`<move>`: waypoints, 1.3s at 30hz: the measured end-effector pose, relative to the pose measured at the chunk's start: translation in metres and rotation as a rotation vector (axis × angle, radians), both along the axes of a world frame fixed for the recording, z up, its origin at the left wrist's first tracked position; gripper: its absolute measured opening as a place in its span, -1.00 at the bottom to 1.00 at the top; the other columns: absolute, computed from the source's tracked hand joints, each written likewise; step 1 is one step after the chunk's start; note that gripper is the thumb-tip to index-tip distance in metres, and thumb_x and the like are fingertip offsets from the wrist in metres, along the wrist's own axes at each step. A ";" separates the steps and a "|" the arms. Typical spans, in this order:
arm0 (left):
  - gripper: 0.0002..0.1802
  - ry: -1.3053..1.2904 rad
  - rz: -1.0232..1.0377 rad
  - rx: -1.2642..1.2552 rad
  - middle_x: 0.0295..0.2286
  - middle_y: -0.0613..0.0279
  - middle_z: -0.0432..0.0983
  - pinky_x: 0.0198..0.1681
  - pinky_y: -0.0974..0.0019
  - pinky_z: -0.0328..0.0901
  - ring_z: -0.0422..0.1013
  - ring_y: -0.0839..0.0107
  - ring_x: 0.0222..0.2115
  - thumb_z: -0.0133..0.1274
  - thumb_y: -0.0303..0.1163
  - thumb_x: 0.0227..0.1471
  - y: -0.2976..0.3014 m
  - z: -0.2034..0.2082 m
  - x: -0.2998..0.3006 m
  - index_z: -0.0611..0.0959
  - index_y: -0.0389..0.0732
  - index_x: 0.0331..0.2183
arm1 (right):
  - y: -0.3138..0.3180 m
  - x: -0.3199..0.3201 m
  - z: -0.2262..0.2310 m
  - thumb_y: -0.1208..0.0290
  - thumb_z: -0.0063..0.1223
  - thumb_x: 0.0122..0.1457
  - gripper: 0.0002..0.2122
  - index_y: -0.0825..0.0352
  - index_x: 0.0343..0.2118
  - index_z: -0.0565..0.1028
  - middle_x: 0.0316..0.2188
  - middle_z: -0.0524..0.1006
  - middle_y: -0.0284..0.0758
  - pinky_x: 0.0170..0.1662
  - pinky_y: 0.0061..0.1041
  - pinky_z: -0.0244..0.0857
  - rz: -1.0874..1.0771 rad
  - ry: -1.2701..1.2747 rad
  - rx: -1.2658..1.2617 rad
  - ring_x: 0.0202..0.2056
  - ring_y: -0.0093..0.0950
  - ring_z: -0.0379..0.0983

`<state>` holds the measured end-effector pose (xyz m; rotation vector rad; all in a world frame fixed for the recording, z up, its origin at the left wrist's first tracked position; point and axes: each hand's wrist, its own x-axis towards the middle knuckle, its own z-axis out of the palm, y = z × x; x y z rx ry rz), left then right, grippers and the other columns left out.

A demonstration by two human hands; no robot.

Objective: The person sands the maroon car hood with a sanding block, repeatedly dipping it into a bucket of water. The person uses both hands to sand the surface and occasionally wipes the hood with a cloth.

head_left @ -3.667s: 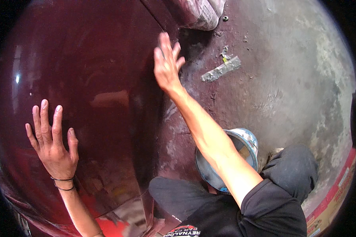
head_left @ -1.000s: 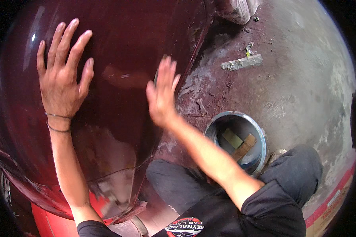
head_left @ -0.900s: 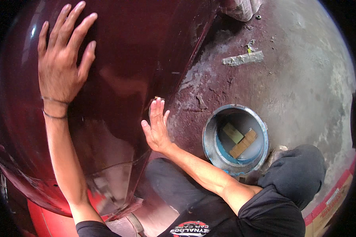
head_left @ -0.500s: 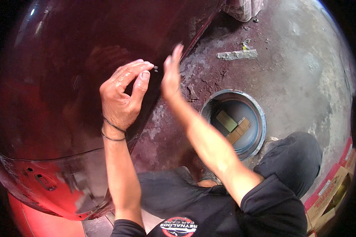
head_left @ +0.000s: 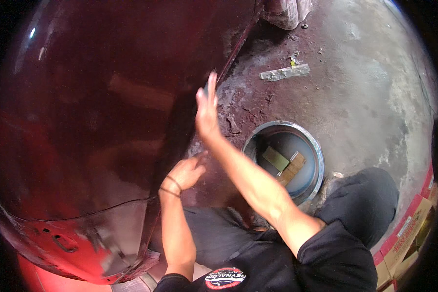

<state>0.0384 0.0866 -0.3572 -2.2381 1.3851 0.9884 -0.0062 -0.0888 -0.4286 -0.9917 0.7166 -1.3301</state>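
Observation:
My right hand (head_left: 208, 109) is at the lower edge of a dark maroon car body panel (head_left: 107, 97), its fingers long and pointing away. A small grey-blue patch shows between its thumb and fingers; I cannot make out what it is. Nearer to me, my left hand (head_left: 186, 174) hovers beside the panel edge with its fingers apart and slightly blurred, holding nothing visible. Two dark bands circle that wrist. Right of my right forearm, a round basin (head_left: 321, 165) of cloudy water stands on the floor. Inside lie a greenish block (head_left: 276, 158) and a brown block (head_left: 293, 169).
A strip of crumpled tape (head_left: 284, 72) lies on the stained, wet floor (head_left: 365, 97). Beyond it is a plastic-wrapped object (head_left: 284, 14) beside the car. Cardboard boxes (head_left: 408, 238) stand at the lower right. My bent knee (head_left: 362, 202) is close to the basin.
My left hand has dropped down and to the right, away from the panel's face. My right hand has moved slightly nearer along the panel edge. The whole view has shifted a little.

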 end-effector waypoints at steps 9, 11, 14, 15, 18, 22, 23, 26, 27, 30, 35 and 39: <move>-0.37 0.227 -0.035 -0.303 0.17 -0.17 0.52 0.29 0.14 0.29 0.45 0.06 0.22 0.12 -0.15 0.31 -0.053 -0.027 -0.034 0.48 -0.23 0.30 | -0.172 -0.058 0.024 0.05 -0.32 0.54 -0.33 0.53 0.47 0.04 0.53 -0.02 0.00 0.56 -0.37 -0.27 -0.083 -0.126 0.281 0.55 -0.21 -0.14; -0.33 0.177 -0.064 -0.141 0.20 -0.20 0.48 0.34 0.11 0.24 0.40 -0.01 0.25 0.08 -0.09 0.33 -0.073 -0.041 -0.041 0.43 -0.20 0.33 | -0.145 -0.049 0.002 0.12 -0.32 0.54 -0.38 0.46 0.50 0.03 0.54 -0.01 -0.02 0.56 -0.30 -0.27 -0.145 -0.005 0.118 0.55 -0.16 -0.13; -0.31 0.071 -0.168 -0.022 0.21 -0.21 0.45 0.36 0.06 0.22 0.39 -0.08 0.24 0.03 -0.03 0.33 -0.069 -0.069 -0.009 0.42 -0.21 0.33 | -0.040 -0.016 0.018 0.24 -0.31 0.54 -0.39 0.41 0.53 -0.06 0.55 -0.06 -0.02 0.56 -0.19 -0.33 -0.032 0.001 0.162 0.56 -0.12 -0.21; -0.32 0.127 -0.211 -0.119 0.22 -0.21 0.45 0.36 0.07 0.22 0.38 -0.08 0.24 0.03 -0.04 0.33 -0.062 -0.079 0.006 0.42 -0.23 0.32 | -0.010 -0.006 0.035 0.25 -0.32 0.54 -0.39 0.42 0.53 -0.06 0.56 -0.08 -0.01 0.56 -0.19 -0.36 -0.003 -0.003 0.170 0.57 -0.14 -0.25; -0.32 0.258 -0.211 -0.074 0.25 -0.19 0.41 0.36 0.07 0.23 0.36 -0.07 0.26 0.03 -0.05 0.32 -0.071 -0.127 0.008 0.44 -0.28 0.29 | -0.063 -0.014 0.012 0.18 -0.32 0.55 -0.39 0.44 0.51 -0.01 0.56 -0.06 -0.06 0.57 -0.27 -0.34 -0.064 -0.140 0.192 0.57 -0.20 -0.23; -0.34 0.235 -0.166 -0.275 0.19 -0.25 0.45 0.31 -0.01 0.25 0.37 -0.15 0.23 0.05 -0.04 0.34 -0.075 -0.093 -0.036 0.44 -0.24 0.29 | -0.182 -0.088 0.052 0.01 -0.19 0.51 -0.37 0.36 0.47 0.20 0.53 0.11 -0.23 0.52 -0.41 -0.20 0.106 -0.459 0.578 0.51 -0.36 0.02; -0.32 0.235 -0.158 -0.245 0.21 -0.24 0.44 0.32 -0.02 0.25 0.37 -0.13 0.23 0.06 -0.03 0.34 -0.077 -0.088 -0.039 0.43 -0.23 0.30 | -0.187 -0.084 0.040 0.01 -0.21 0.52 -0.37 0.36 0.48 0.18 0.54 0.09 -0.23 0.53 -0.41 -0.22 0.032 -0.377 0.470 0.52 -0.35 -0.02; -0.27 0.307 -0.185 -0.245 0.22 -0.21 0.44 0.34 -0.01 0.23 0.39 -0.05 0.23 0.08 0.01 0.32 -0.086 -0.100 -0.033 0.41 -0.21 0.33 | -0.138 -0.037 -0.019 0.10 -0.37 0.57 -0.37 0.46 0.51 -0.03 0.56 -0.08 -0.08 0.57 -0.32 -0.34 -0.146 -0.115 0.026 0.57 -0.23 -0.23; -0.26 0.322 -0.197 -0.291 0.21 -0.19 0.46 0.34 0.01 0.22 0.41 -0.01 0.22 0.10 0.02 0.32 -0.061 -0.114 0.001 0.40 -0.22 0.34 | -0.080 -0.020 0.001 0.15 -0.36 0.57 -0.38 0.45 0.52 -0.05 0.57 -0.12 -0.04 0.57 -0.27 -0.36 -0.062 -0.173 0.091 0.57 -0.20 -0.28; -0.23 0.129 -0.269 -0.266 0.13 -0.08 0.54 0.34 0.12 0.17 0.48 0.19 0.10 0.11 0.07 0.31 -0.074 -0.113 -0.015 0.47 -0.30 0.30 | 0.009 -0.016 0.010 0.22 -0.35 0.56 -0.39 0.46 0.52 -0.08 0.57 -0.15 -0.05 0.57 -0.22 -0.38 0.023 -0.037 0.142 0.57 -0.16 -0.29; -0.29 0.241 -0.163 -0.193 0.25 -0.20 0.41 0.38 0.04 0.20 0.33 -0.02 0.30 0.05 0.03 0.34 -0.083 -0.107 -0.029 0.43 -0.17 0.34 | -0.157 -0.059 0.013 0.08 -0.22 0.50 -0.33 0.35 0.53 0.02 0.55 0.03 -0.18 0.52 -0.35 -0.22 -0.053 -0.319 0.336 0.52 -0.29 -0.05; -0.29 0.248 -0.141 -0.110 0.26 -0.21 0.39 0.40 0.03 0.17 0.31 -0.05 0.31 0.03 0.04 0.35 -0.079 -0.102 -0.033 0.42 -0.21 0.33 | -0.170 -0.054 -0.013 0.21 -0.27 0.52 -0.37 0.48 0.51 -0.02 0.56 -0.05 -0.04 0.56 -0.29 -0.33 -0.194 -0.101 0.104 0.56 -0.20 -0.16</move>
